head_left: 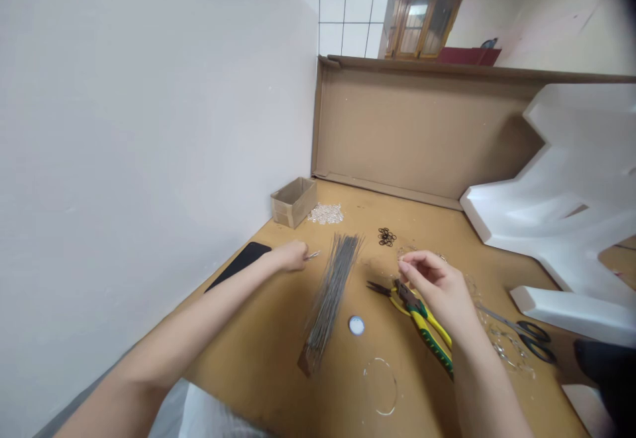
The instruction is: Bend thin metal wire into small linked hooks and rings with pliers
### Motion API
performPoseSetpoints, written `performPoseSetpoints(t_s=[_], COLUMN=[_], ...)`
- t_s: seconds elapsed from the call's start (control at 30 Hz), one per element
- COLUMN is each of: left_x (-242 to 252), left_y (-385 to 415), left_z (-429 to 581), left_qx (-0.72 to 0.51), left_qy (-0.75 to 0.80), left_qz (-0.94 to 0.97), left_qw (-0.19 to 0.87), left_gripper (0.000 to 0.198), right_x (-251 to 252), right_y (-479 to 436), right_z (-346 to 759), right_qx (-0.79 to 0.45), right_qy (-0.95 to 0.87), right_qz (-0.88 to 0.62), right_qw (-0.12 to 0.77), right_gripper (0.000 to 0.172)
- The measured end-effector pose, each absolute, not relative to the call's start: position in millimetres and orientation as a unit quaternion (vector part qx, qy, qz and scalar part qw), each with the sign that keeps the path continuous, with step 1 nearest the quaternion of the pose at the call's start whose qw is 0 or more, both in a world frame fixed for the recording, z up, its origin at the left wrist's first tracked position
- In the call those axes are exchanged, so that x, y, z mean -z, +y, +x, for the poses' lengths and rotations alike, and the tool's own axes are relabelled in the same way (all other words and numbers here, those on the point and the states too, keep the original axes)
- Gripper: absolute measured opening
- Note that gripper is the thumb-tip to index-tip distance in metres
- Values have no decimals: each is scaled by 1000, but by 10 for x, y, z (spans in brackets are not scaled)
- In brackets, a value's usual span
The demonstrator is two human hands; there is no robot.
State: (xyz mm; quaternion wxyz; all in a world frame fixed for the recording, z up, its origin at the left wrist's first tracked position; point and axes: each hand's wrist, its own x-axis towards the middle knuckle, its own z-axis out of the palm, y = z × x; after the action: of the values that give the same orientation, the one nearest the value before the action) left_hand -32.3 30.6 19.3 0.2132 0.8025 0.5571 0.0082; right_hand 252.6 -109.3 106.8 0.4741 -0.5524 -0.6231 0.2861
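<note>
My left hand [294, 256] is closed, fingers curled toward the table. A small silvery metal piece [313, 254] juts out from it; its kind is too small to tell. To its right lies a bundle of thin grey metal wires [332, 295]. My right hand [437, 285] pinches thumb and forefinger together above the table; whatever may be between the tips is too fine to make out. Beneath that hand are pliers with yellow and green handles [422, 322] and dark-nosed yellow pliers [381, 288]. Several small black rings [386, 237] lie farther back.
A small open cardboard box [293, 205] stands by the wall beside clear beads [326, 213]. A black phone-like slab [238, 266] lies under my left forearm. Nearby are a round white-and-blue disc [356, 325], a wire loop [396, 391], scissors [527, 335] and a white moulded panel [571, 186].
</note>
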Motion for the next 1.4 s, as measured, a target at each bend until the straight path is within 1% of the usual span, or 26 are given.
performPoseSetpoints(t_s=[0.07,0.1,0.13,0.2,0.27,0.37,0.43,0.5,0.57,0.63,0.73,0.93,1.13,1.27,1.4], left_x=[-246,-265,-276,-264,-201,-39,71,147,176,168,138,230,355,422,484], left_y=[352,367,375,367,333,265,224,196,180,176,183,207,223,260,301], left_z=[-375,-393,-405,-405,-381,-328,-294,-261,-230,-203,-177,-176,-197,-226,-241], left_qx=[-64,-98,-134,-206,-272,-353,-390,-415,-429,-438,-447,-456,-457,-451,-444], left_qy=[545,538,529,512,496,476,464,455,447,442,439,447,451,438,424], left_qz=[798,794,788,768,741,698,675,660,653,651,653,662,669,681,692], left_qw=[248,267,286,325,362,401,419,430,435,434,425,392,374,376,379], left_gripper=[6,6,6,8,12,20,23,24,22,20,16,11,8,4,7], right_x=[-1002,-946,-876,-697,-498,-260,-190,-189,-220,-239,-202,6,75,91,144], right_y=[-1014,-960,-899,-769,-654,-553,-527,-503,-452,-355,-135,228,295,312,341], right_z=[2541,2552,2565,2591,2614,2642,2642,2601,2489,2298,1930,1371,1178,1152,1178], right_qx=[-298,-299,-291,-236,-229,-204,-185,-172,-171,-189,-224,-244,-238,-227,-229], right_qy=[-632,-644,-660,-708,-715,-710,-705,-706,-714,-726,-742,-734,-728,-743,-756], right_qz=[-559,-566,-580,-610,-621,-645,-656,-651,-630,-599,-550,-517,-509,-499,-493], right_qw=[446,418,380,265,223,195,197,218,251,280,311,367,393,384,365], right_gripper=[21,21,20,16,11,12,13,11,17,21,22,25,17,8,6])
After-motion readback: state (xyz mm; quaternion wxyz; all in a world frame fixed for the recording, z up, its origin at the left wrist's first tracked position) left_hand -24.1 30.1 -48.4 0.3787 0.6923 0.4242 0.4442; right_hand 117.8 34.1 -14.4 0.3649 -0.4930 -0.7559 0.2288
